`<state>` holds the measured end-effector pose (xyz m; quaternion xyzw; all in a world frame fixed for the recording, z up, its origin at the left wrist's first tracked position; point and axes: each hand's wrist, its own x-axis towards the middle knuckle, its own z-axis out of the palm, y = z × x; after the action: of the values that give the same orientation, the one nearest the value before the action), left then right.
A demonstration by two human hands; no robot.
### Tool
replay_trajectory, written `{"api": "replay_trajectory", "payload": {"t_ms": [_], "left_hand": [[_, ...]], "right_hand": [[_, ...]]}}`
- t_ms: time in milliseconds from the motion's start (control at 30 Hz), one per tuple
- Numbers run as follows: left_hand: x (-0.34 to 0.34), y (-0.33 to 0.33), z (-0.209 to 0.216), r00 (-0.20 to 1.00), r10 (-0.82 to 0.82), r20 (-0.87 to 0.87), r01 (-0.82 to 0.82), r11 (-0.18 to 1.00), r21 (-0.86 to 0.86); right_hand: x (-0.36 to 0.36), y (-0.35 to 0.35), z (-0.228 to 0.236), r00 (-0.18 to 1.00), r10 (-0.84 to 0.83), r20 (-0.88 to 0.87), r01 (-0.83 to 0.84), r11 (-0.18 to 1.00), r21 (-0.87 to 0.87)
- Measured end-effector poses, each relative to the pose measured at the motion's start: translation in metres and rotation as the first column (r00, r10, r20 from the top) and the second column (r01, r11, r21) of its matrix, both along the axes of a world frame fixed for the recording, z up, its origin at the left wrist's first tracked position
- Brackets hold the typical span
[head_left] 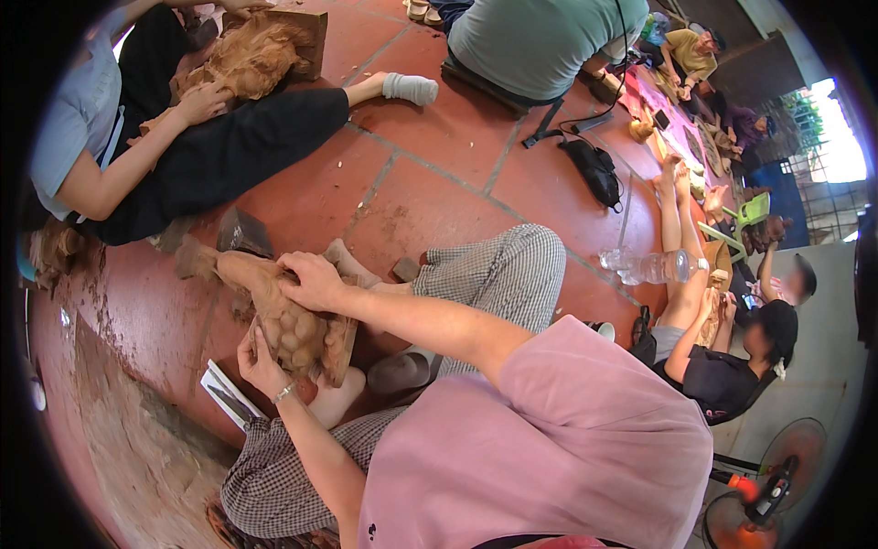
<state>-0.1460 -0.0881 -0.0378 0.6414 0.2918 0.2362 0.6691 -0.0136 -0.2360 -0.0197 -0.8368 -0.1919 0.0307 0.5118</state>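
A brown wood carving (300, 337) with rounded, lumpy relief lies tilted between my bent legs, its narrower end pointing to the upper left. My left hand (262, 371) is closed at its near left edge, thumb and fingers pressed together against the wood. From above, my right hand (313, 282) bends its fingers over the carving's upper part; what may lie under those fingertips is hidden. Beside my left knee, a white sheet (216, 377) lies on the floor with dark, slim tools (236, 399) on it.
A dark block (245, 232) stands behind the carving. At left lies a large rough wood slab (119, 430). Across from me a seated person (82, 137) handles another carving (247, 57). A clear bottle (645, 266), a black pouch (593, 172) and a fan (777, 485) are to the right.
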Motion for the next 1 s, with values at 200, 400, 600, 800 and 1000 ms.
{"api": "replay_trajectory", "payload": {"t_ms": [200,400,600,800,1000], "left_hand": [[-0.020,0.001,-0.008,0.999,0.048,0.002,-0.048,0.988,0.145],[0.001,-0.019,0.004,0.976,0.159,0.147,-0.191,0.951,0.241],[0.005,-0.016,0.016,0.993,0.090,0.074,-0.111,0.925,0.363],[-0.006,-0.002,0.008,0.999,-0.013,0.044,0.000,0.960,0.281],[0.024,0.001,0.036,0.953,-0.005,-0.304,0.139,0.896,0.422]], "right_hand": [[0.000,-0.001,-0.004,0.997,0.070,-0.034,-0.068,0.996,0.062],[-0.003,0.001,0.001,1.000,0.016,-0.007,-0.016,1.000,-0.016],[-0.001,0.001,-0.003,0.998,0.026,0.050,-0.027,1.000,0.014],[-0.003,0.000,0.002,0.999,-0.008,0.041,0.008,1.000,-0.002],[0.001,0.000,-0.005,0.998,0.022,0.065,-0.020,0.999,-0.030]]}}
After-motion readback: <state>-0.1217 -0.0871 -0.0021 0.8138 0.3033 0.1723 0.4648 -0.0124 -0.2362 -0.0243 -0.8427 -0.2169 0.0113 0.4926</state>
